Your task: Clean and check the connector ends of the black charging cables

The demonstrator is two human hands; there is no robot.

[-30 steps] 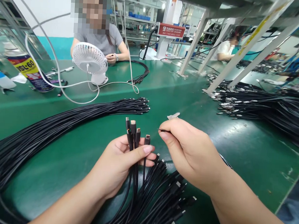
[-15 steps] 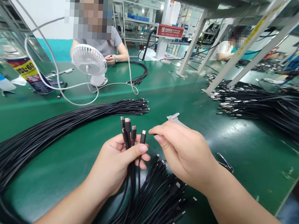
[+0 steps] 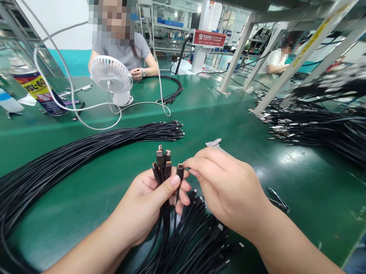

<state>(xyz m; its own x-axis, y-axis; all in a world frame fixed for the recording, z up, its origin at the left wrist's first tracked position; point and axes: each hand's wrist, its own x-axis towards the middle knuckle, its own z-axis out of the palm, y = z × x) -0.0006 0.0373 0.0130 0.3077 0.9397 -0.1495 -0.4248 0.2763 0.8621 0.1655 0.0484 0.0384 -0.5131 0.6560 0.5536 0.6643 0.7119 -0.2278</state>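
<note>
Holding one black plug point(image 3: 180, 171) between thumb and fingers near the centre of the frame, your left grip point(image 3: 150, 202) is closed. It has a cluster of other plugs point(image 3: 159, 160) upright just beside that one, their cables running down through the hand. Your right grip point(image 3: 226, 184) is pinched at the tips on a thin dark item point(image 3: 186, 167), right at the plug's edge; most of it is hidden, so I cannot tell what it is, nor whether it touches the plug.

You look to be mid-batch, with attention on that single plug. Nothing visible separates finished plugs from untouched ones, so the count done cannot be told. More cables lie loose below your hands, in a pile point(image 3: 193, 231) at the bottom centre. A neater bundle point(image 3: 87, 146) curves across the left of the green table point(image 3: 247, 132), and a big heap point(image 3: 318, 127) sits at the right; whether either is done is unclear.

For writing, the spray can point(image 3: 40, 90) at the left shows "SL-60" after a doubtful first letter. The red sign point(image 3: 209, 39) at upper centre bears white Chinese characters, too small to read surely.
</note>
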